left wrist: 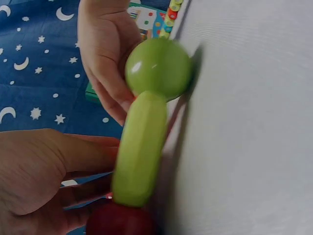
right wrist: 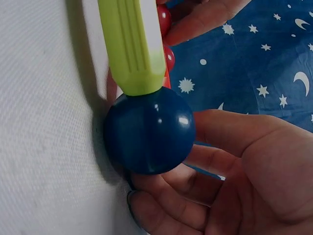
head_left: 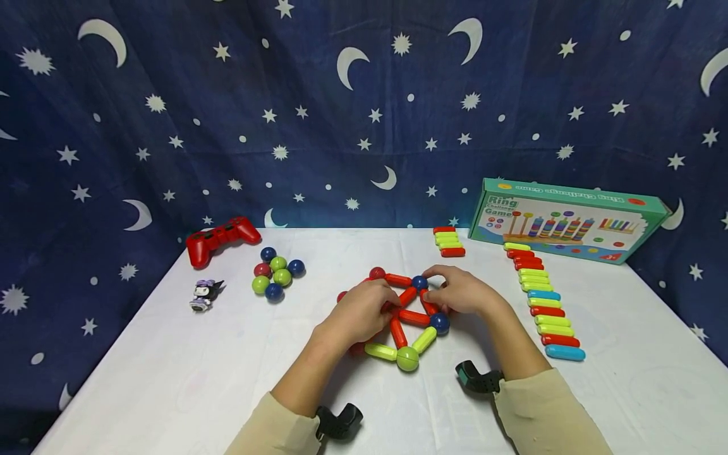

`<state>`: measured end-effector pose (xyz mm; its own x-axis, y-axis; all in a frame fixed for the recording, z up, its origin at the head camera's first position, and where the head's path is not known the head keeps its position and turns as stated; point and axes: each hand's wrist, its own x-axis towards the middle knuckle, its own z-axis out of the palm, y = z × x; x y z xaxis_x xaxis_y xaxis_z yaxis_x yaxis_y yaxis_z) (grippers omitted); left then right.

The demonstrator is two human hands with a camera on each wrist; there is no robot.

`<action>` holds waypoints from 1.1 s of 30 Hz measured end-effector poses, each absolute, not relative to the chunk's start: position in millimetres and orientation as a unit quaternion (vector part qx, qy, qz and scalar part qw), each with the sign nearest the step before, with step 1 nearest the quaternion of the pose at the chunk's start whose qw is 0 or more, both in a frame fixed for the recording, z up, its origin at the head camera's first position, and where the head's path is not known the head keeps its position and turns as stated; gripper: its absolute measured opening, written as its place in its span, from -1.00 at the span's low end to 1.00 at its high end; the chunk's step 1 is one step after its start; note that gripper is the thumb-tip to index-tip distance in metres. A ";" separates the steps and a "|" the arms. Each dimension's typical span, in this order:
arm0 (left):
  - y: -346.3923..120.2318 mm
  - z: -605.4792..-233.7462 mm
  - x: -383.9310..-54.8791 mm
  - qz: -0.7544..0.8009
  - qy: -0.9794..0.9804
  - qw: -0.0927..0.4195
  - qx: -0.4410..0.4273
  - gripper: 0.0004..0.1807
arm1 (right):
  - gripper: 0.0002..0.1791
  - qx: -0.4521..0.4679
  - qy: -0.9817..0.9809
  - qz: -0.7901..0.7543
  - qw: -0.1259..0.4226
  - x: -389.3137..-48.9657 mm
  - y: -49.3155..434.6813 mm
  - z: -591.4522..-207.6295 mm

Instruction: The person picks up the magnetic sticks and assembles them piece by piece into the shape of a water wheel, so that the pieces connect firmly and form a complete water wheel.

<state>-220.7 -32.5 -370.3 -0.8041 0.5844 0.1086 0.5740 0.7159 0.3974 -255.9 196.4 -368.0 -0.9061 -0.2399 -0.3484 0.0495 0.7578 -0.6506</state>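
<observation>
Red and yellow-green toy building sticks, joined by balls, form a wheel-like frame midway on the table. My left hand (head_left: 361,309) reaches over its middle, fingertips gripping at the inner end of a red stick (head_left: 407,296); the hub there is hidden. At the far right corner my right hand (head_left: 463,291) pinches a dark blue ball (head_left: 419,282) between thumb and index finger, beside another red stick (head_left: 429,303). A nearer blue ball (right wrist: 149,132) looms large in the right wrist view. Nearest me, a green ball (head_left: 407,359) joins two yellow-green sticks (left wrist: 141,149).
Loose balls (head_left: 281,277) cluster at the left, near a small figurine (head_left: 203,296) and a red game controller (head_left: 223,240). A long row of sticks (head_left: 546,311) lies right, a short row (head_left: 448,242) behind. A green game box (head_left: 569,221) stands back right.
</observation>
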 end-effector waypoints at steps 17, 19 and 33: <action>-34.1 -385.0 -229.3 0.216 0.935 -0.057 0.276 -0.75 | -0.53 0.004 0.921 -0.388 0.029 -270.6 227.7 -381.0; -35.6 -384.7 -228.4 0.220 0.935 -0.051 0.274 -0.75 | -0.50 -0.001 0.922 -0.387 0.014 -275.0 231.7 -386.8; -35.1 -382.2 -228.6 0.228 0.936 -0.034 0.264 -0.75 | -0.34 -0.012 0.962 -0.274 -0.003 -289.0 236.8 -396.6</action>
<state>-228.6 -35.1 -382.2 -0.8578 0.4795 0.1850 0.5108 0.7558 0.4097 -289.0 236.8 -396.6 -0.9997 -0.0213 0.0116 -0.0242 0.8490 -0.5278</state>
